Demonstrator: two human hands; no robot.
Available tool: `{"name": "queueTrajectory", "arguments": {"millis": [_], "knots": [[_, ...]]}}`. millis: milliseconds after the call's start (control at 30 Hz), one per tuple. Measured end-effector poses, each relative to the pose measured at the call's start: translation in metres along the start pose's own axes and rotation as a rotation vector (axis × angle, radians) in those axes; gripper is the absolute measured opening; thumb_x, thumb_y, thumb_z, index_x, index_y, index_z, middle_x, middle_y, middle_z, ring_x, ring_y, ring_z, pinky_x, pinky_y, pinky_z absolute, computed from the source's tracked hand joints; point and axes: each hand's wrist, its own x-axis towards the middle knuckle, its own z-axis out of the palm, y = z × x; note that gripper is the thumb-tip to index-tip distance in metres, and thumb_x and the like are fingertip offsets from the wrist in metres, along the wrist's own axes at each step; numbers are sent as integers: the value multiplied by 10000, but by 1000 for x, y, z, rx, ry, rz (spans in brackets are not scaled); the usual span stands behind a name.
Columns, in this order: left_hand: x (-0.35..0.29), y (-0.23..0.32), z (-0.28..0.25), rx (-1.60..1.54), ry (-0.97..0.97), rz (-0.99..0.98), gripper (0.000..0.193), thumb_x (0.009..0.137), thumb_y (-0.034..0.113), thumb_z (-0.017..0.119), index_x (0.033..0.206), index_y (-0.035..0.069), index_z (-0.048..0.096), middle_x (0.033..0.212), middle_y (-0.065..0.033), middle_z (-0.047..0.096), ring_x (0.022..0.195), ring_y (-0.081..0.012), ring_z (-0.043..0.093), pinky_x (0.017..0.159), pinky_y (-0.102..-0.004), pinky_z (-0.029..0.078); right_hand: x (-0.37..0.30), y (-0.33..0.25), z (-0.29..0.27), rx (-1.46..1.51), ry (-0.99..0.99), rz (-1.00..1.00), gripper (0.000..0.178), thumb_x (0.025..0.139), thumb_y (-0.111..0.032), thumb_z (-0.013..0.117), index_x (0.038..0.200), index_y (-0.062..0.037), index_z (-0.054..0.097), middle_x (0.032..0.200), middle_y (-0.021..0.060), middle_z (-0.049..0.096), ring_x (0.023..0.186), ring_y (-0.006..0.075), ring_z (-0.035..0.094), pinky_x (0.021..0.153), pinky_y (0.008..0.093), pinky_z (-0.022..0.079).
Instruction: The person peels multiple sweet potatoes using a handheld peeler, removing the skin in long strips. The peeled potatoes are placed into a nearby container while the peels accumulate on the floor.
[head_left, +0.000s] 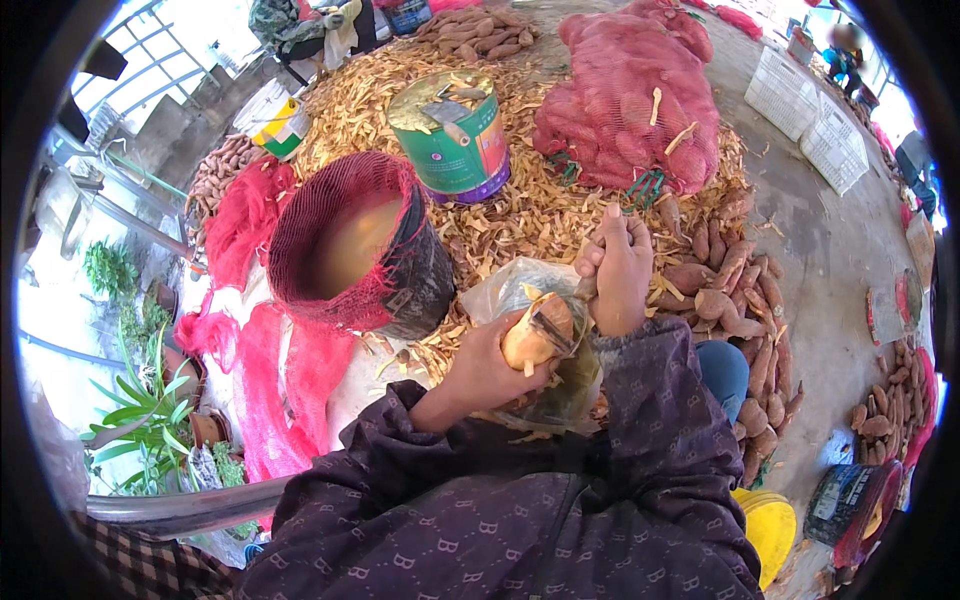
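My left hand grips a partly peeled sweet potato, its pale orange flesh showing. My right hand is closed on the handle of a peeler, whose blade rests on the potato. Both hands hover over a clear plastic bag lying on my lap, above a heap of yellow peelings. Unpeeled reddish sweet potatoes lie in a pile just right of my right hand.
A black bucket lined with red netting holds murky water at the left. A green can stands behind it. A full red mesh sack lies at the back right, white crates beyond. Green plants at the left.
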Motion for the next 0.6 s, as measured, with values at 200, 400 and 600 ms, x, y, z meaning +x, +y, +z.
{"name": "queueTrajectory", "arguments": {"millis": [200, 400, 600], "knots": [[8, -21, 4, 37, -15, -57, 492, 705, 220, 767, 1091, -35, 598, 898, -109, 684, 830, -150, 657, 774, -299, 512, 36, 11, -22, -87, 165, -93, 259, 944, -264, 571, 818, -104, 410, 595, -13, 409, 468, 78, 414, 369, 249, 343], [-3, -25, 0, -65, 5, 13, 559, 685, 309, 770, 1130, 18, 599, 930, -158, 677, 855, -278, 678, 762, -353, 528, 44, -46, -52, 16, 381, -254, 275, 934, -292, 582, 827, -104, 411, 555, -16, 390, 455, 80, 423, 336, 234, 307], [1, -2, 6, 74, 7, 16, 527, 693, 295, 755, 1138, 65, 591, 907, -154, 670, 851, -329, 661, 741, -387, 528, -13, -7, 25, -196, -195, -167, 254, 938, -288, 575, 961, -89, 419, 574, -20, 423, 450, 86, 425, 348, 237, 325]]}}
